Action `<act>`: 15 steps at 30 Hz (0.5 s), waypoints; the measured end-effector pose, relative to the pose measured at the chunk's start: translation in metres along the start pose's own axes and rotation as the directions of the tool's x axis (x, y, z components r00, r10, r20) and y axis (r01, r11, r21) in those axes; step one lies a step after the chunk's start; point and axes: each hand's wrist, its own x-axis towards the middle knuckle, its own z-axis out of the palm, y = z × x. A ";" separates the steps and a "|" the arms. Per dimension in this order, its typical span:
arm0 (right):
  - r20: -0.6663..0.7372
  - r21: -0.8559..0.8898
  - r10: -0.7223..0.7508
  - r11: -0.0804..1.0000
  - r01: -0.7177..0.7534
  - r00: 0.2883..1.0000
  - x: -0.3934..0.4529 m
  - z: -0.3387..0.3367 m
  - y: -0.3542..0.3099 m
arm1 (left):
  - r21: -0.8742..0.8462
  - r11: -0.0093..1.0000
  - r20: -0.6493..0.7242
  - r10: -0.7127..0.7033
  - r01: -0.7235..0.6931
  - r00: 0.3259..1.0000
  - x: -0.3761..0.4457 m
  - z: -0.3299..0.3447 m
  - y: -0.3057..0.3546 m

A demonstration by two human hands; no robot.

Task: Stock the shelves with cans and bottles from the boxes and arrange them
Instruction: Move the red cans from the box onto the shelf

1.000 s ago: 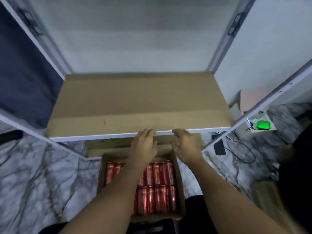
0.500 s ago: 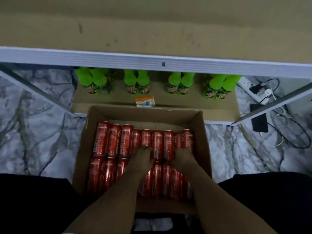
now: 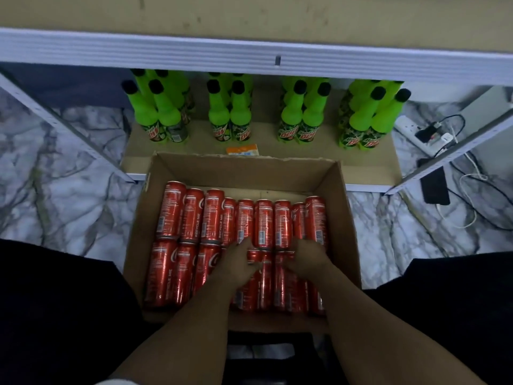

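Both the left hand (image 3: 241, 263) and right hand (image 3: 306, 259) curl a grip around red aluminium cans (image 3: 194, 218) still filling the open brown cardboard box (image 3: 244, 169), while green plastic bottles (image 3: 236, 112) already line the lower cardboard-lined shelf (image 3: 369, 165), so stocking looks roughly half done.

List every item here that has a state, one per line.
cardboard box: open, nearly full
red cans: lying on their sides, two rows
green bottles: upright, capped, on low shelf
left hand: reaching among cans
right hand: reaching among cans
power strip: plugs inserted
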 end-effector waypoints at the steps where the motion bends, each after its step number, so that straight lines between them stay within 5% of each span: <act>1: -0.014 0.041 0.001 0.999 0.000 1.000 -0.004 0.000 -0.002 | -0.031 1.000 0.007 -0.002 0.002 1.000 -0.004 0.000 0.002; 9: -0.178 0.267 0.006 0.963 0.042 0.984 -0.021 0.002 -0.006 | -0.127 0.992 -0.042 0.008 -0.013 0.999 -0.011 0.005 0.006; 15: -0.070 0.420 0.062 0.907 -0.027 0.996 -0.009 -0.009 -0.003 | -0.234 0.972 -0.077 -0.017 -0.001 0.997 0.004 -0.012 0.018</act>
